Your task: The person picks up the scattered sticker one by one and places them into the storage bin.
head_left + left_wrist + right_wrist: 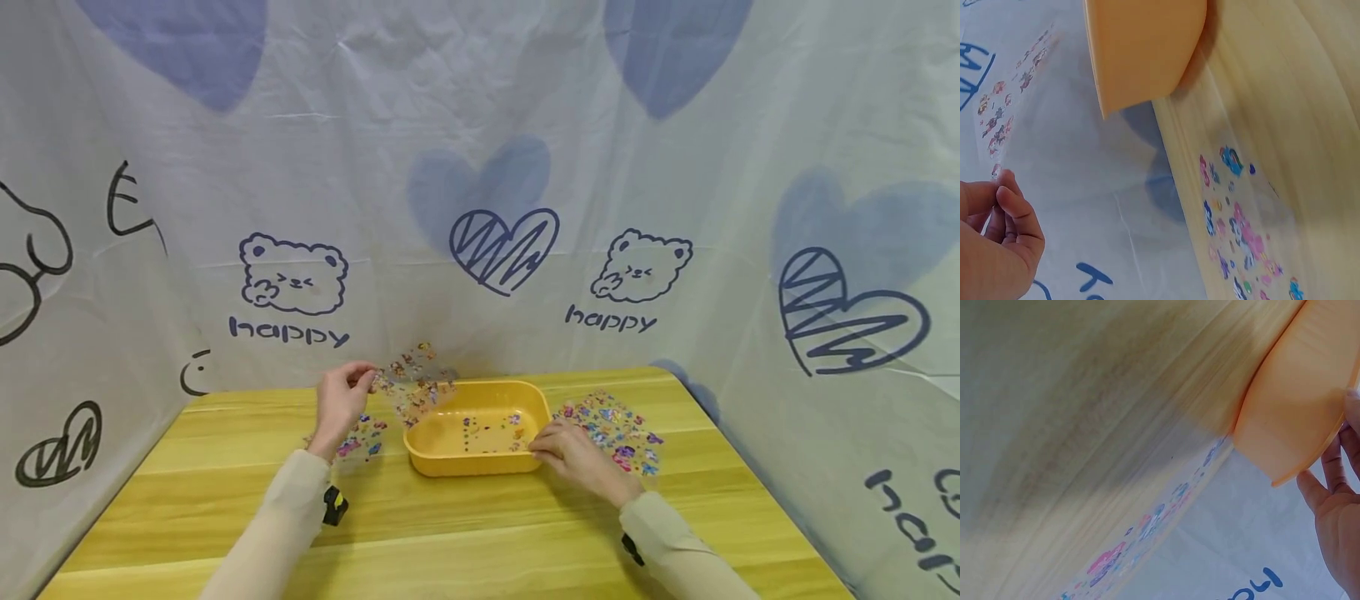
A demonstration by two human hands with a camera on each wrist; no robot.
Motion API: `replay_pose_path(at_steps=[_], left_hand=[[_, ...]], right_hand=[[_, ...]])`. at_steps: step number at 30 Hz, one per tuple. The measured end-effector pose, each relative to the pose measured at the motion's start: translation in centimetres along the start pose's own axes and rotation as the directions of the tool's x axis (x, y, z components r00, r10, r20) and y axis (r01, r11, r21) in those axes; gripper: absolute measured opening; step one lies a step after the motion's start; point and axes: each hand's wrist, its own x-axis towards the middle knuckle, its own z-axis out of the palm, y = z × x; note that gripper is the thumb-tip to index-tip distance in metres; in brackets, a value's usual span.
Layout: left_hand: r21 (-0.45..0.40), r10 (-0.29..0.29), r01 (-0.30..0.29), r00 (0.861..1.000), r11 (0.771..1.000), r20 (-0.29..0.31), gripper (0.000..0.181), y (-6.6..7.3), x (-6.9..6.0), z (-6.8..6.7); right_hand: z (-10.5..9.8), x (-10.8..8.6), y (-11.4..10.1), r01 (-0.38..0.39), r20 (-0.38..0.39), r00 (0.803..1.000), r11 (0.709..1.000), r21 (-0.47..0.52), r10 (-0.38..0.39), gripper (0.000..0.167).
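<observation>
In the head view my left hand [342, 406] pinches the edge of a clear sticker sheet [414, 385], raised and tilted over the left end of a yellow tray [468, 465]. The left wrist view shows the thumb and fingertips of the left hand [1007, 231] closed on the corner of that sheet [1007, 119]. My right hand [581, 457] grips the tray's right front rim; in the right wrist view the fingers of the right hand [1338, 500] lie at the rim of the tray [1291, 400]. Small colourful stickers show inside the tray.
On the wooden table [465, 533], a sticker sheet [363, 437] lies left of the tray, partly behind the left forearm. Another colourful sheet [618, 429] lies to the right, beyond the right hand. A printed white cloth [390, 208] hangs behind the table and at its sides.
</observation>
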Motion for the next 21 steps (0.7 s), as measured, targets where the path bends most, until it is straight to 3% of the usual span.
replay_pose_path(at_steps=[8,14,21], left_hand=[[0.029,0.063,-0.067,0.990,0.997,0.124,0.021,1.3,-0.3,2.5],[0.039,0.132,-0.141,0.977,0.989,0.170,0.018,2.4,-0.5,4.8],[0.031,0.166,-0.178,0.958,0.984,0.234,0.021,3.0,-1.1,7.3]], right_hand=[[0.0,0.0,0.1,-0.003,0.001,1.000,1.000,0.004,0.003,0.014],[0.1,0.0,0.1,-0.011,0.000,1.000,1.000,0.002,0.011,0.014],[-0.1,-0.1,0.0,-0.002,0.014,1.000,1.000,-0.014,0.003,0.015]])
